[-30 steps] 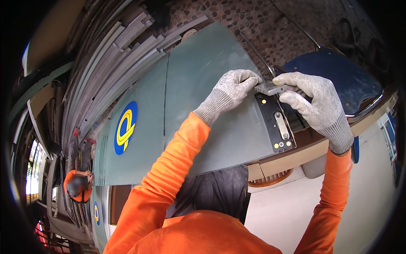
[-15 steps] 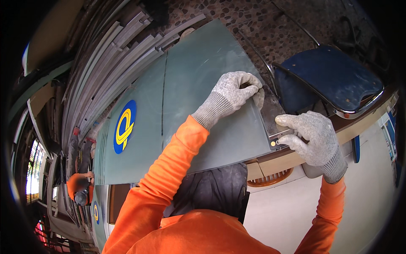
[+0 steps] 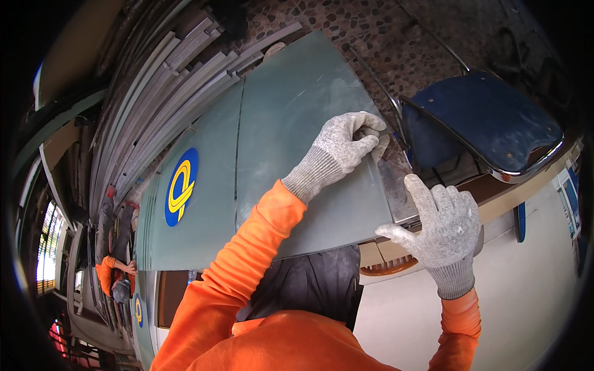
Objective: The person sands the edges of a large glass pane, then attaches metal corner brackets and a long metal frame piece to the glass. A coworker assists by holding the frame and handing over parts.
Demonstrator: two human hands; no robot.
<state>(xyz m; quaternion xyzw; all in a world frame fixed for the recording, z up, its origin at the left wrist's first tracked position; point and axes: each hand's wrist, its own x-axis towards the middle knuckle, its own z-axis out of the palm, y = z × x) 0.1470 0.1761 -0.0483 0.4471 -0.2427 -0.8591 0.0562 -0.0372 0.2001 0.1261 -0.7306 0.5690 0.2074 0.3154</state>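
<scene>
A large greenish glass-like panel [image 3: 291, 161] lies in front of me, with a blue and yellow round emblem [image 3: 182, 187] on its left part. My left hand [image 3: 356, 139], in a grey knit glove, is closed at the panel's right edge, thumb and fingers drawn together. Something pale shows beneath those fingers; I cannot make out what it is. My right hand [image 3: 442, 226], gloved alike, is open over the panel's near right corner, with thumb and forefinger spread apart. A dull metal strip or plate [image 3: 396, 179] shows beside the panel's right edge, between the hands.
A blue chair with a chrome frame [image 3: 489, 120] is beyond the right edge. Long metal profiles [image 3: 167, 93] are stacked at the far left. Another person in orange [image 3: 114, 275] is at the panel's left end. A brown wooden slatted piece [image 3: 390, 267] shows below the near edge.
My right hand has moved slightly left and nearer to me, its fingers opening out from a bent grip at the corner. My left hand has shifted slightly nearer, still closed.
</scene>
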